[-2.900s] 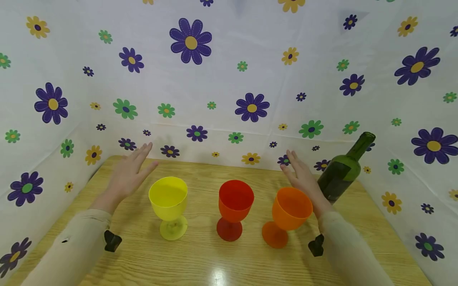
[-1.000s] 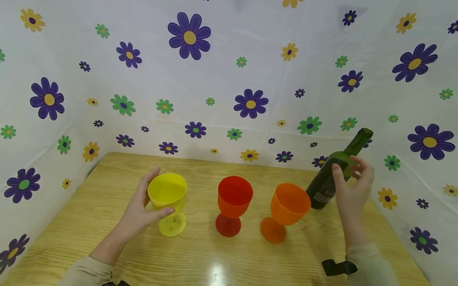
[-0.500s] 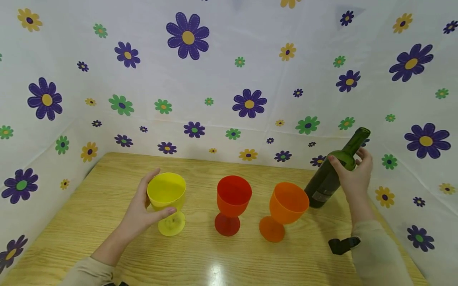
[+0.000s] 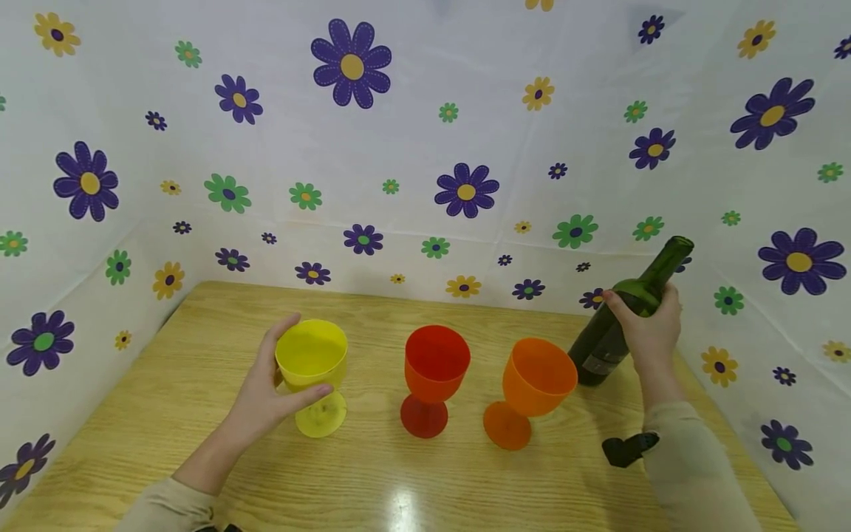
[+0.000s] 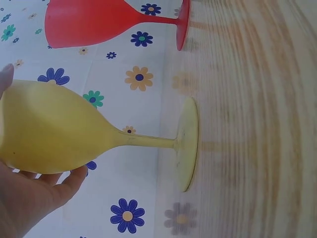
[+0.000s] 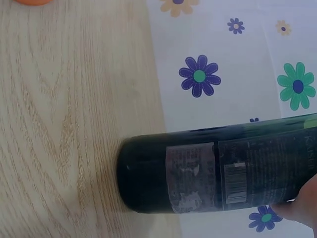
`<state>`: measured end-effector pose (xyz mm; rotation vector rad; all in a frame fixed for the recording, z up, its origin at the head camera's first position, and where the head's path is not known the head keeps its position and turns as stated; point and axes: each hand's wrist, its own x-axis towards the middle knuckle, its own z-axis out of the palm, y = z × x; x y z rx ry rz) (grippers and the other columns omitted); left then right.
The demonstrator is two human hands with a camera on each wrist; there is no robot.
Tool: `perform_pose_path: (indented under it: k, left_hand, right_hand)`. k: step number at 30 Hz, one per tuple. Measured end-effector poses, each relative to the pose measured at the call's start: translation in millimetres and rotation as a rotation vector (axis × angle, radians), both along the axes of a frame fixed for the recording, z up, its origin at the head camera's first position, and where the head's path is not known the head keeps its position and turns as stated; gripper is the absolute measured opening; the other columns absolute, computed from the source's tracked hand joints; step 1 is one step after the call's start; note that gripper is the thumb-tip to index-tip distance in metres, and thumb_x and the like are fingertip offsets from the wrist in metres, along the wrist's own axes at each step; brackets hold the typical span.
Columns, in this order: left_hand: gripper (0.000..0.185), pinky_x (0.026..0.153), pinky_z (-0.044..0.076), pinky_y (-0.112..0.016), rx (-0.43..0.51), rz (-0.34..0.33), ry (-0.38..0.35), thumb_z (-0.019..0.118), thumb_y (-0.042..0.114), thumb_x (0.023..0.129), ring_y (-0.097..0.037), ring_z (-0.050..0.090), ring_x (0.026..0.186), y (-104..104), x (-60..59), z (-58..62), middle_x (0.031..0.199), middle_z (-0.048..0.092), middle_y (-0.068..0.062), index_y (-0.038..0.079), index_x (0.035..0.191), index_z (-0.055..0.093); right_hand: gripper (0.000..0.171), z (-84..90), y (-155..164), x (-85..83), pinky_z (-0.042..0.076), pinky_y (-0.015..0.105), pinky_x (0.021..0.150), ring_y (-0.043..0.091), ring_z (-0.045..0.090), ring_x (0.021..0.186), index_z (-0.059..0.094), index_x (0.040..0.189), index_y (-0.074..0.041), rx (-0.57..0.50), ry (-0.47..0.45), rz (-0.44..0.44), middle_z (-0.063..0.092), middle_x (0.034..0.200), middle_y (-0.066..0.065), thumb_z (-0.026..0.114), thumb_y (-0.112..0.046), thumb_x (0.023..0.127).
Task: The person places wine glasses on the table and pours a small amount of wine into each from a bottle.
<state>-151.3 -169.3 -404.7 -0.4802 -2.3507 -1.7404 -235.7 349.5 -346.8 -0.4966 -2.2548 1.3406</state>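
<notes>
On the left of the table stands a yellow plastic goblet (image 4: 312, 355), upright. My left hand (image 4: 262, 395) curls round its bowl, thumb across the front and fingers behind; in the left wrist view the goblet's foot (image 5: 187, 145) is down on the wood. Over at the right, my right hand (image 4: 654, 329) grips a green wine bottle (image 4: 601, 336) around its upper body, below the shoulder. The bottle's labelled back (image 6: 218, 173) shows in the right wrist view, its base at the tabletop. Most of the right fingers are hidden behind the glass.
A red goblet (image 4: 435, 366) stands mid-table, and an orange goblet (image 4: 537, 377) stands between it and the bottle. The wooden table (image 4: 372, 473) is enclosed behind and at both sides by a white flower-print cloth (image 4: 412, 133).
From hovering with spread fingers, the left hand has come down round the yellow goblet. The right hand has swung to the bottle's right side and closed on it. The goblets stay put.
</notes>
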Motion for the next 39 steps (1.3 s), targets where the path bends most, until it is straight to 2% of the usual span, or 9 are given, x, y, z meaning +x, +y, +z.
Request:
perform_pose_path:
  k: [6, 14, 18, 25, 32, 35, 39]
  left_hand:
    - [0.096, 0.095, 0.039, -0.059, 0.006, 0.021, 0.018, 0.079, 0.009, 0.078, -0.031, 0.046, 0.117, 1, 0.1, -3.6, 0.138, 0.038, -0.012, 0.022, 0.151, 0.017]
    - [0.097, 0.091, 0.046, -0.030, 0.041, 0.037, 0.075, 0.080, 0.004, 0.075, -0.026, 0.052, 0.109, 7, -3.8, -12.9, 0.130, 0.047, -0.010, 0.020, 0.149, 0.020]
    - [0.098, 0.088, 0.049, -0.031, 0.053, 0.059, 0.083, 0.081, 0.002, 0.073, -0.027, 0.054, 0.106, 10, -4.4, -14.4, 0.128, 0.049, -0.011, 0.022, 0.148, 0.022]
    - [0.098, 0.089, 0.049, -0.034, 0.057, 0.073, 0.067, 0.082, 0.002, 0.073, -0.026, 0.054, 0.107, 10, -4.3, -13.8, 0.128, 0.050, -0.010, 0.022, 0.148, 0.022]
    - [0.097, 0.089, 0.049, -0.039, 0.060, 0.059, 0.058, 0.081, 0.002, 0.074, -0.027, 0.054, 0.106, 9, -4.0, -13.7, 0.127, 0.050, -0.010, 0.021, 0.148, 0.022]
    - [0.097, 0.089, 0.049, -0.039, 0.057, 0.063, 0.058, 0.081, 0.002, 0.074, -0.027, 0.054, 0.106, 8, -4.1, -13.8, 0.126, 0.050, -0.011, 0.021, 0.148, 0.022]
    - [0.099, 0.089, 0.049, -0.037, 0.055, 0.068, 0.054, 0.081, 0.003, 0.074, -0.026, 0.054, 0.106, 6, -3.9, -14.3, 0.127, 0.050, -0.010, 0.022, 0.149, 0.020]
  right_hand:
    - [0.080, -1.6, -3, -3.6, 0.033, 0.046, 0.106, 0.025, 0.037, 0.123, 0.030, 0.146, -0.021, -0.026, 0.063, -0.034, 0.036, 0.140, 0.008, 0.072, -0.044, 0.082]
    - [0.069, -3.9, -7, -5.1, 0.038, 0.041, 0.101, 0.020, 0.041, 0.116, 0.041, 0.138, -0.021, -0.029, 0.133, -0.121, 0.043, 0.127, 0.003, 0.075, -0.038, 0.081]
    - [0.069, -4.1, -9, -3.0, 0.039, 0.042, 0.100, 0.020, 0.042, 0.116, 0.042, 0.137, -0.019, -0.007, 0.145, -0.134, 0.043, 0.126, 0.004, 0.075, -0.038, 0.080]
    - [0.068, -6.1, -18, 2.9, 0.043, 0.044, 0.096, 0.022, 0.044, 0.112, 0.043, 0.136, -0.014, 0.080, 0.171, -0.099, 0.046, 0.125, 0.006, 0.074, -0.037, 0.080]
    - [0.064, -9.6, -31, 12.5, 0.042, 0.051, 0.086, 0.029, 0.046, 0.105, 0.048, 0.128, 0.002, 0.255, 0.277, 0.001, 0.049, 0.115, 0.018, 0.077, -0.026, 0.078]
    - [0.061, -6.7, -37, 14.8, 0.041, 0.048, 0.083, 0.029, 0.047, 0.102, 0.050, 0.124, 0.004, 0.296, 0.331, 0.049, 0.050, 0.113, 0.019, 0.079, -0.019, 0.076]
    - [0.061, 3.1, -47, 17.8, 0.042, 0.050, 0.083, 0.030, 0.048, 0.102, 0.050, 0.124, 0.004, 0.337, 0.355, 0.098, 0.050, 0.114, 0.019, 0.079, -0.017, 0.075]
